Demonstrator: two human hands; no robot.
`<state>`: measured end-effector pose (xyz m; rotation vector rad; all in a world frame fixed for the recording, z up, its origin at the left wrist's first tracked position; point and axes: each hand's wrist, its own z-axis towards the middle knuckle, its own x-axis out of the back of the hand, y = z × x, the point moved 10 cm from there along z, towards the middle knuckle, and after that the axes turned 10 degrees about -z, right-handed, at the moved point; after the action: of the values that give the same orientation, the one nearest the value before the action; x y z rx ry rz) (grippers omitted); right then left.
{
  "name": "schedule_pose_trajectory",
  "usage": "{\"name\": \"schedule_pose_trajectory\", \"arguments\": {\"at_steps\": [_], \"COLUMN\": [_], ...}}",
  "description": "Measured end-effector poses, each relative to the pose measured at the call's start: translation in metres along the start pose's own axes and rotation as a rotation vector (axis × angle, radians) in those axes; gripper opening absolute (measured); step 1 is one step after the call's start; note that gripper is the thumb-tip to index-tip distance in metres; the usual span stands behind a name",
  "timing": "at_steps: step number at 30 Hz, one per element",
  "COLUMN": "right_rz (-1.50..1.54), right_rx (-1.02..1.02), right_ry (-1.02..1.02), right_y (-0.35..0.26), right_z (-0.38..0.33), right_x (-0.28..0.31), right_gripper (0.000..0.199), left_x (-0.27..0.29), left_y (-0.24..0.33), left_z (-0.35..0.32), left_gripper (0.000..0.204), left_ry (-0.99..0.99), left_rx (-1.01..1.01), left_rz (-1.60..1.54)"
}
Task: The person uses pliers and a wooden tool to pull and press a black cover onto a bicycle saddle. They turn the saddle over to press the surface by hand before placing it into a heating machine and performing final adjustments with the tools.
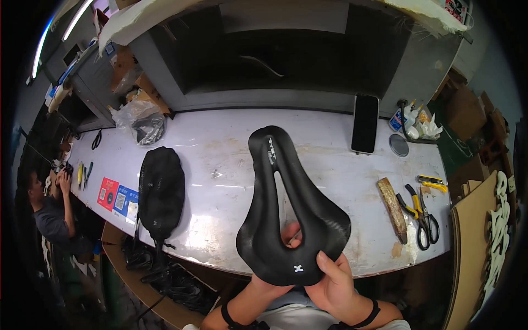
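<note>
Our right hand [334, 279] clamps black saddle [324, 228] | left hand [265, 290] mostly hidden, grip we can't tell | white lettering [271, 151] along nose [268, 132]

A long white surface [220, 143] is stretching across the room in front of me, showing brown smudges. Behind it, a big grey box [286, 100] is standing with its dark front gaping open. Pale cloth [132, 25] is hanging over its top. Tube lights [77, 20] are shining high on the left. Green floor [440, 104] is peeking out on the right, and a grey wall [488, 60] is rising there.
</note>
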<state>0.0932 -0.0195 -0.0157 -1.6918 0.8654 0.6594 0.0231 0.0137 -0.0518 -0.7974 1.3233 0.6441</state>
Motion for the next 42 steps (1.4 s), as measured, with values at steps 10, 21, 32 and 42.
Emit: {"name": "schedule_pose_trajectory", "arguments": {"at_steps": [10, 21, 32, 42], "right_rz": [-0.189, -0.855, -0.94, -1.038], "right_rx": [0.089, 0.618, 0.75, 0.851], "right_ry": [-0.035, 0.335, 0.079, 0.09], "right_y": [0.008, -0.093, -0.079, -0.094], "right_z": [-0.024, -0.067, -0.078, -0.083], "right_x": [0.031, 0.11, 0.1, 0.091], "right_gripper": [0.052, 0.058, 0.063, 0.055], "left_x": [-0.016, -0.19, -0.165, -0.155], "left_y": [0.079, 0.062, 0.049, 0.122], "left_z": [0.022, 0.191, 0.449, 0.388], "left_gripper": [0.062, 0.063, 0.069, 0.045], "left_ry": [0.229, -0.093, 0.268, -0.027], "left_rx": [-0.293, -0.694, -0.668, -1.001], "left_rz": [0.587, 2.207, 2.619, 2.727]}}
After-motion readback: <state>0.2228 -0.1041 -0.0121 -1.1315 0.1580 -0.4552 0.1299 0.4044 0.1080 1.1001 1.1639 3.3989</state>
